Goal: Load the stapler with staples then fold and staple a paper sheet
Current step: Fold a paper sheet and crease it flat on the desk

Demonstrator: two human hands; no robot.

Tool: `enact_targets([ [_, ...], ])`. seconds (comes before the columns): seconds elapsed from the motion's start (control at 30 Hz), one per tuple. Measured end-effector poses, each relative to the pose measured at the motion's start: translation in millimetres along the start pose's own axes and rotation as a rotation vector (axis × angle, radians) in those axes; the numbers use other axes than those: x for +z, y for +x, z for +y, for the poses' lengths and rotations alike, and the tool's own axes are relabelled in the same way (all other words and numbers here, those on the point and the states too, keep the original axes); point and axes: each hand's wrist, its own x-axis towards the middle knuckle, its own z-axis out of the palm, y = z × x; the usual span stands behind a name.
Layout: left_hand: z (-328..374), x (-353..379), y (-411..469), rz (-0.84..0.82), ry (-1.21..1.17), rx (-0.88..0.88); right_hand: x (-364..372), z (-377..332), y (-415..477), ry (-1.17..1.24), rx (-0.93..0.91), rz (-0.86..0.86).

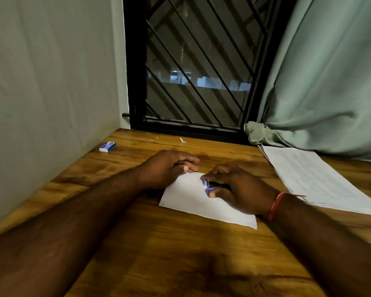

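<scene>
On the wooden table (180, 264), both bare forearms are stretched forward from 6 o'clock, and they come closer to each other toward the middle. The folded paper sheet (186, 200) is lying flat at the centre. Its long axis runs nearly from 9 o'clock to 3 o'clock, with the right end a little nearer to the person.

The right hand (240, 189), with a red thread band (275, 205) on the wrist, is laid over the far right part of the sheet. Its fingers are curled round the blue stapler (208, 187). The stapler is held low over the paper, its long axis is about 9 to 3 o'clock, and its nose is pointed to 9 o'clock. The two blue tips are seen a little apart.

The left hand (167, 170) is rested at the far left corner of the sheet, at 10 o'clock, knuckles up and fingers loosely bent. It cannot be told whether the corner is pinched or only touched.

A stack of printed sheets (321, 179) is placed at 2 o'clock, and a small staple box (107, 146) at 10 o'clock, well apart, near the wall (51, 71). At 12 o'clock a barred window (193, 71) is seen, with a green curtain (330, 82) beside it.
</scene>
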Motion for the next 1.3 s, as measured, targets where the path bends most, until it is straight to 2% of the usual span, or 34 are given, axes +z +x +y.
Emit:
enact_targets([
  [0.07,-2,1,1,-0.012,-0.007,-0.008,1,3,0,-0.025,0.003,-0.037],
  [0.13,-3,2,1,-0.009,-0.003,-0.011,0,5,-1,-0.001,-0.019,-0.003],
  [0.3,-2,2,2,-0.007,-0.012,-0.007,-14,2,-3,0.153,0.082,0.319],
  [0.33,-2,2,2,-0.009,-0.014,-0.009,-17,3,-3,0.153,0.102,0.336],
  [0.37,-2,2,2,-0.01,-0.02,-0.012,-18,3,-3,0.138,0.097,0.296],
  [0.47,-4,2,2,-0.013,-0.027,-0.014,-10,9,-5,-0.018,0.015,-0.015],
  [0.53,-5,3,2,-0.015,-0.025,-0.013,-5,14,-6,-0.03,0.028,-0.061],
  [0.73,3,4,2,0.019,-0.001,0.011,-12,10,-8,0.28,0.16,0.253],
  [0.87,17,10,0,-0.014,0.148,0.114,-12,0,-4,0.813,0.432,0.331],
  [0.93,22,14,1,-0.053,0.167,0.155,-12,-3,-3,0.966,0.539,0.337],
  [1.13,33,26,6,-0.081,0.239,0.197,-9,1,0,1.026,0.616,0.318],
  [1.3,37,30,9,-0.06,0.245,0.166,-4,8,2,1.038,0.602,0.288],
])
